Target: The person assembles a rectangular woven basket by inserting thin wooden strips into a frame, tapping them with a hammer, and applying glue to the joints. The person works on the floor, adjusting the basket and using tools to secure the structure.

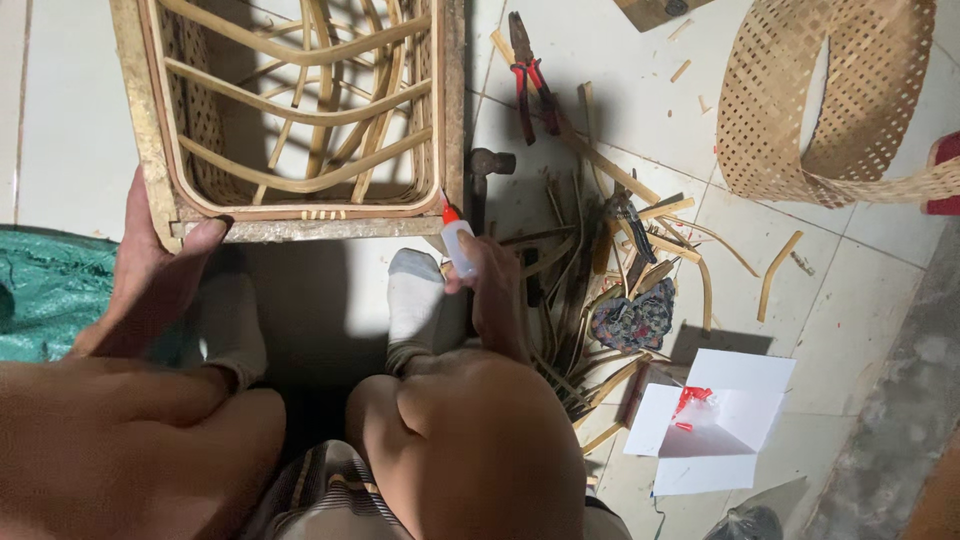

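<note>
A wooden frame with bent rattan strips inside (300,120) stands on the white tiled floor in front of me. My left hand (150,265) grips its near left corner, thumb on the lower rail. My right hand (492,285) holds a small white glue bottle (457,240) with a red tip. The tip points up at the frame's near right corner. My two socked feet (415,300) rest just below the frame, between my knees.
A hammer (485,170) and red-handled pliers (530,85) lie right of the frame among loose rattan offcuts (600,260). A roll of woven cane mesh (830,110) sits at the top right. An open white box (715,420) lies at the lower right, green cloth (45,290) at left.
</note>
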